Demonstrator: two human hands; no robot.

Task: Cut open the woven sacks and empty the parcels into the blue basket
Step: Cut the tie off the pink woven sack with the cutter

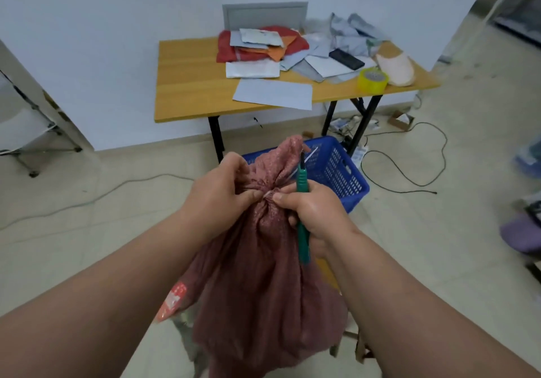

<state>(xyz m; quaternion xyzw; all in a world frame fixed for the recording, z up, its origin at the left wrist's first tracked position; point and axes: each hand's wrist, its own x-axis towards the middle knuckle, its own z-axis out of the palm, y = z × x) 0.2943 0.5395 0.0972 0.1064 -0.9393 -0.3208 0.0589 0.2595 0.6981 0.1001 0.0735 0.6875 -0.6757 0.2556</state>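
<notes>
A full reddish woven sack stands on the floor in front of me, its neck bunched and tied with a pale tie. My left hand grips the bunched neck from the left. My right hand holds a green-handled cutter upright, its thumb and forefinger right at the tie. The blue basket sits on the floor just behind the sack, under the table's edge. What is inside the sack is hidden.
A wooden folding table behind the basket carries red sacks, grey mailers, papers, a phone and a yellow tape roll. Cables trail over the tiled floor at right and left. A metal rack stands far left.
</notes>
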